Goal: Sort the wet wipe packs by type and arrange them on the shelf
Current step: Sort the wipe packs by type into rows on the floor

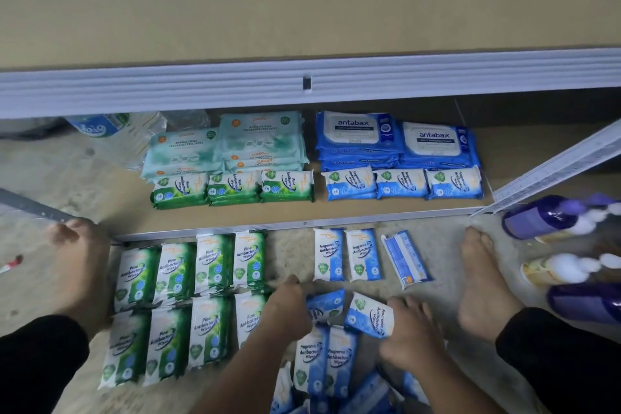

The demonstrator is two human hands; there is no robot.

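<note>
Blue-and-white soft plastic packs of fragrance-free antibacterial wipes (pixel 322 363) lie in a loose heap on the floor between the person's feet. They sit in front of the low brown shelf board (pixel 336 209), where a blue shelf row (pixel 401 183) of the same type and a green shelf row (pixel 233 188) are already laid out.

The likeliest slip is a sorting one. Green-and-white pine wipe packs (pixel 174 306) stand on the floor just beside the heap, so a hasty grab could mix the types. One turned-over blue pack (pixel 405 259) near the shelf edge hides its front label and could be misread. The slick film may also slide free if several packs are lifted at once.

The left hand (pixel 289 311) curls its fingers over the edge of a half-hidden blue pack (pixel 325 304). The right hand (pixel 411 333) grips the end of a tilted blue-and-white pack (pixel 369 318), angled across the heap.
</note>
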